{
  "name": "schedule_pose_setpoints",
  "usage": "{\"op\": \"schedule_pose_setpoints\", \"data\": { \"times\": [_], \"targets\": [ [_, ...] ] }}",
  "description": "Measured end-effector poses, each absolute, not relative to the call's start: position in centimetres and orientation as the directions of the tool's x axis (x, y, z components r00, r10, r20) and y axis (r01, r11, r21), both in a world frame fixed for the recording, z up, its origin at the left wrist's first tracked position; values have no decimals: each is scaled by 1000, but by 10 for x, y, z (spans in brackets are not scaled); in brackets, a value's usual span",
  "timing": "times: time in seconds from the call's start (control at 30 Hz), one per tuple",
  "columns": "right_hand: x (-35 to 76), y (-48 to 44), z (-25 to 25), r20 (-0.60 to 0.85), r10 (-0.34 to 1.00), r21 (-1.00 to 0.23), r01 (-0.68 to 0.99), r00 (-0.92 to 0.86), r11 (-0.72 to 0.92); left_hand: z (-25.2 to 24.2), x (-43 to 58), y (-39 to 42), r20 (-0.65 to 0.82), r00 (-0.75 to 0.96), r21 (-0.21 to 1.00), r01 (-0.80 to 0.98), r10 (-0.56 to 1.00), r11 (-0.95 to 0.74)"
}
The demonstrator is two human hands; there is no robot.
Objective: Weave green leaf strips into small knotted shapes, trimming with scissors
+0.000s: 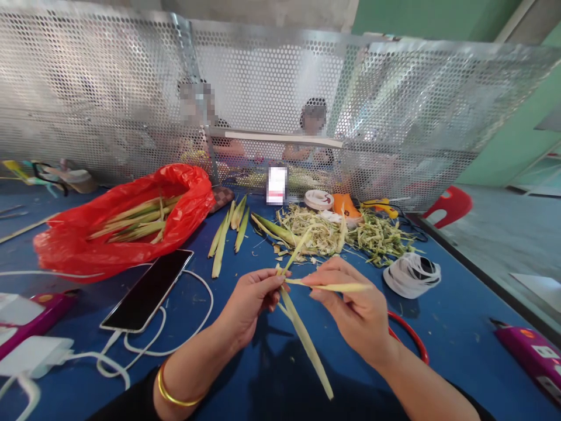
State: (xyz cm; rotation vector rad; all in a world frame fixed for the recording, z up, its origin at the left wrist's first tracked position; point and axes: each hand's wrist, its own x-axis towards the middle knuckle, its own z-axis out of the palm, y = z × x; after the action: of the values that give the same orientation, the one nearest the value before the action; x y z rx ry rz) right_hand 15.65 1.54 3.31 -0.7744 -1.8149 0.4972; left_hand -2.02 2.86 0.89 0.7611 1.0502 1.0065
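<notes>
My left hand [258, 298] pinches the crossing point of several pale green-yellow leaf strips, which look like corn husk. One long strip [309, 345] hangs from it toward the lower right, and a shorter end sticks up above the fingers. My right hand [350, 304] is closed on another husk strip [342, 287] that runs sideways from the crossing and pokes out past the fingers. Both hands are held above the blue table [280, 386]. Beyond them lies a heap of shredded husk [315, 231], and loose husk leaves [223, 240] rest to its left.
A red plastic bag [184, 181] holds more leaves at left. Near it lie a phone [149, 292], white cables and a purple tool [52, 321]. A ribbon roll [412, 275] and another purple tool [530, 356] are at right. A perforated metal screen [263, 76] stands behind; people sit beyond it.
</notes>
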Motion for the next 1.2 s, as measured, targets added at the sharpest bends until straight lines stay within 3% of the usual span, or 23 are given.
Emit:
{"op": "schedule_pose_setpoints", "data": {
  "times": [0.07,0.13,0.23,0.37,0.6,0.73,0.87,1.03,1.2],
  "targets": [
    [157,13,34,699,701,-662,241,-142,710,9,-20,29,-321,171,888,-286,931,359],
    [155,13,34,678,731,-724,109,-70,682,9,-20,29,-309,181,896,-273,934,350],
    [151,15,33,514,853,-857,-82,-88,508,9,-20,29,-310,184,902,-253,933,350],
    [150,18,29,315,942,-938,113,-120,328,9,-19,28,-319,206,901,-236,925,363],
    [153,20,31,307,950,-929,199,-54,312,10,-18,28,-318,231,892,-255,919,373],
    [152,20,29,366,928,-860,357,-65,364,11,-19,28,-296,257,887,-283,920,364],
    [151,19,24,548,818,-623,568,-175,538,13,-19,26,-274,281,886,-299,920,355],
    [150,21,22,691,684,-364,707,-232,607,16,-18,25,-278,316,879,-299,907,373],
    [148,21,23,645,722,-408,686,-250,603,14,-17,25,-239,347,897,-279,907,343]
  ]
}}
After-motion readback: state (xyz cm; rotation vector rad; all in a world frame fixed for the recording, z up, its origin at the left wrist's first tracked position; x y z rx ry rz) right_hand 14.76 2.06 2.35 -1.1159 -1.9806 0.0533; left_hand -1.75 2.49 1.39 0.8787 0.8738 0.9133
